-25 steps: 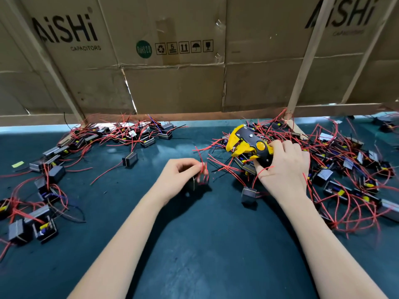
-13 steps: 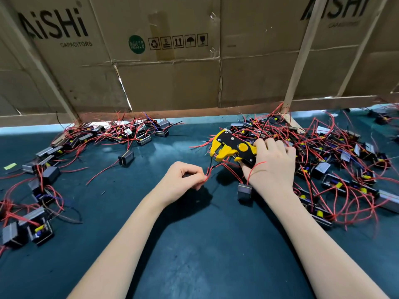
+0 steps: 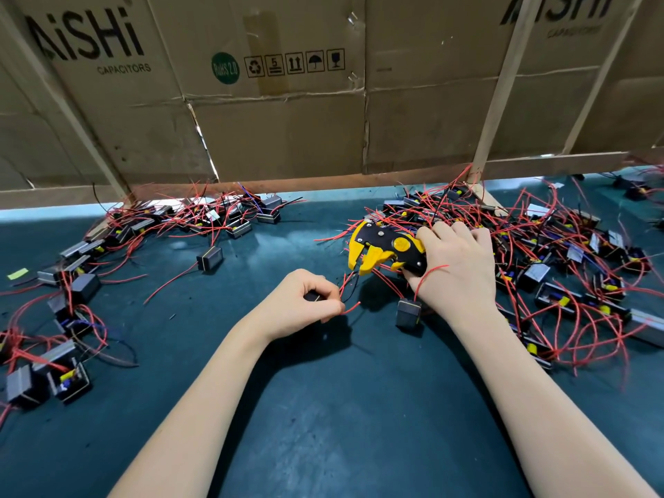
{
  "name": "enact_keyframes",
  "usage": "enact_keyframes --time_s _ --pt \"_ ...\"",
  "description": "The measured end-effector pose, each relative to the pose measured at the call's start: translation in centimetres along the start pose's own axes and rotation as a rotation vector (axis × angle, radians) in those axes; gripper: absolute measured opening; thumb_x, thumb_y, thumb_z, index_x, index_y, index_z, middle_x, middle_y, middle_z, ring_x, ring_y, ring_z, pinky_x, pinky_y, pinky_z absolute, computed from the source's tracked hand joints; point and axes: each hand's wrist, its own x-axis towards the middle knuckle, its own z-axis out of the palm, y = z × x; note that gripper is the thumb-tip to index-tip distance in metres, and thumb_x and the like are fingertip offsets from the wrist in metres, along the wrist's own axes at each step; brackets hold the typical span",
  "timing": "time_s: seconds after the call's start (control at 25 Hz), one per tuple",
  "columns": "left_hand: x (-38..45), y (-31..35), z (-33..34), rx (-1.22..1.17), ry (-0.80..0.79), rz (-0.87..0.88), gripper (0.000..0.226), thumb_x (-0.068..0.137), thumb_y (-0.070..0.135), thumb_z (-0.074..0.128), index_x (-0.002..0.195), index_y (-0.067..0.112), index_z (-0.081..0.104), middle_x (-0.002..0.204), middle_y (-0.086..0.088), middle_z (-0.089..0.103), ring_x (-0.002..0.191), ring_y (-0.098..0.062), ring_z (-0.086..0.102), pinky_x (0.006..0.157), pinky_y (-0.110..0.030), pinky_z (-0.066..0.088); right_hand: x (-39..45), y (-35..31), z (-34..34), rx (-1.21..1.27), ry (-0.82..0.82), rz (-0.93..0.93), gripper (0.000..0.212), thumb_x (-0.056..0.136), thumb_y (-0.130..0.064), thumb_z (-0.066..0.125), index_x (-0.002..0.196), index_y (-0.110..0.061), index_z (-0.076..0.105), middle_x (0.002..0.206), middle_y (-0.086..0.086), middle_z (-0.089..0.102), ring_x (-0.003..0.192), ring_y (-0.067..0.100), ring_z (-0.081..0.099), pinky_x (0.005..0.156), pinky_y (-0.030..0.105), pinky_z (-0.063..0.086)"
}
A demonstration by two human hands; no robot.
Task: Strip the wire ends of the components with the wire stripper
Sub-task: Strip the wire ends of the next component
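Cardboard (image 3: 287,138) printed "AiSHi CAPACITORS", left hand (image 3: 305,303) pinching component wires (image 3: 346,289), right hand (image 3: 456,267) gripping wire stripper (image 3: 381,246)

A dark teal table mat (image 3: 323,425) covers the work surface, scuffed and speckled with small dark bits. Behind it stands a wall of flattened cardboard boxes (image 3: 280,131) — printed "AiSHi CAPACITORS", with a green round sticker (image 3: 225,68) and a row of handling symbols (image 3: 294,62) beside it. Pale wooden slats (image 3: 497,91) lean across the cardboard at angles. A small yellow-green scrap of tape (image 3: 17,273) lies on the mat near the left edge.
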Motion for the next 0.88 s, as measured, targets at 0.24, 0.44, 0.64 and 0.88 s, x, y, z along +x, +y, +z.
enact_keyframes --time_s 0.24,0.44,0.64,0.88 --pt "-0.14 -0.04 -0.12 0.032 -0.019 0.002 0.027 0.075 0.019 0.060 0.049 0.017 0.052 0.054 0.006 0.046 0.060 -0.008 0.041 0.059 -0.015 0.033 -0.02 0.28 -0.16 0.011 -0.090 -0.020 0.046 0.069 -0.047 0.076 0.098 -0.014 0.063 0.097 0.007 0.063 0.096 0.031 0.055 0.086 0.042 0.032" --pt "-0.17 -0.05 -0.11 0.022 -0.034 0.001 0.023 0.071 0.024 0.058 0.050 0.016 0.052 0.054 0.006 0.045 0.058 -0.010 0.040 0.058 -0.014 0.033 0.04 0.17 -0.33 -0.007 -0.114 -0.025 0.038 0.070 -0.048 0.074 0.090 -0.018 0.062 0.091 0.003 0.064 0.092 0.029 0.056 0.083 0.040 0.026" --pt "-0.26 -0.22 -0.22 0.025 -0.065 -0.023 0.027 0.075 0.024 0.060 0.052 0.013 0.052 0.056 -0.006 0.045 0.061 -0.015 0.039 0.058 -0.024 0.033 0.18 0.15 -0.22 0.041 -0.231 0.033 0.030 0.073 -0.051 0.067 0.073 -0.026 0.050 0.076 -0.004 0.062 0.089 0.025 0.062 0.070 0.032 0.029" --pt "-0.50 0.35 -0.60 -0.066 -0.038 -0.047 0.044 0.088 0.046 0.062 0.055 0.020 0.048 0.057 0.006 0.042 0.056 -0.008 0.033 0.053 -0.017 0.028 -0.04 0.16 0.07 0.033 -0.110 0.106 0.037 0.071 -0.048 0.073 0.092 -0.020 0.061 0.093 0.004 0.064 0.095 0.029 0.058 0.079 0.037 0.028"
